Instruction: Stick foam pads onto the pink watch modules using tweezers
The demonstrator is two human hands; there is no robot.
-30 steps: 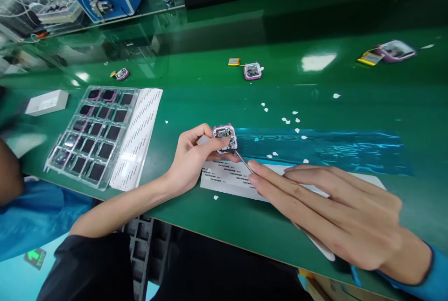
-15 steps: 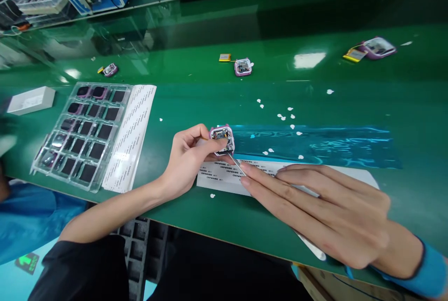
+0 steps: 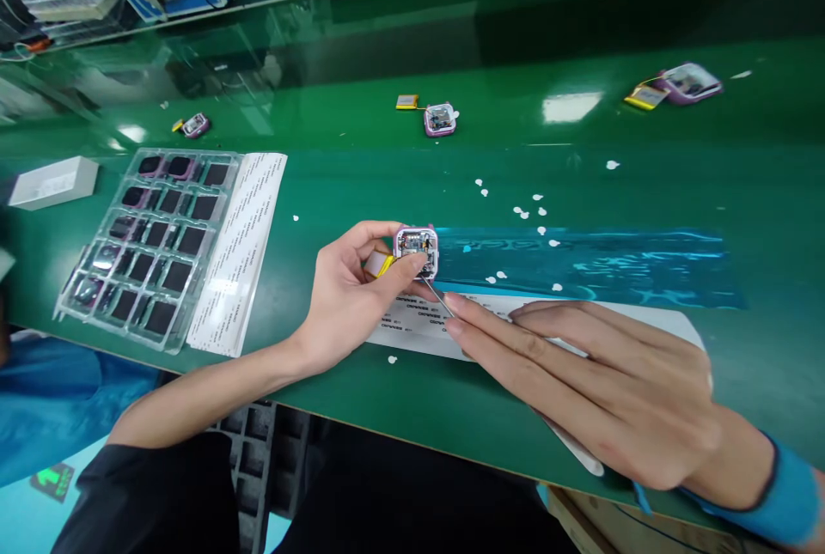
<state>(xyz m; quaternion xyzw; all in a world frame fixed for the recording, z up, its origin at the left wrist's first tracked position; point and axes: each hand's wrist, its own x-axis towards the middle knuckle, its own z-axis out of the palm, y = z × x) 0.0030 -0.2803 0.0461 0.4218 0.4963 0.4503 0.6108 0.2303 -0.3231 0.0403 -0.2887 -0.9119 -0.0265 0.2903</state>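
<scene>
My left hand (image 3: 345, 296) grips an open purple-and-white watch case (image 3: 418, 246) with a circuit board inside, its thumb on the board. A yellow-edged battery (image 3: 379, 264) sits between the case and the palm. My right hand (image 3: 599, 382) pinches thin metal tweezers (image 3: 438, 297), whose tip touches the case's lower edge. Beneath the hands lies a white printed sheet (image 3: 412, 320), beside a blue film strip (image 3: 619, 266). The rear end of the tool, pale and flat, shows below my right hand.
At left stand a clear tray (image 3: 145, 249) of dark-faced pieces, printed sheets (image 3: 235, 262) and a white box (image 3: 55, 183). Open cases with batteries (image 3: 440, 119) lie farther back. Small white tabs are scattered about. A person's blue sleeve (image 3: 70, 391) shows at lower left.
My left hand has turned the case and shifted it slightly right, and the battery now shows more. The tweezers remain at its lower edge.
</scene>
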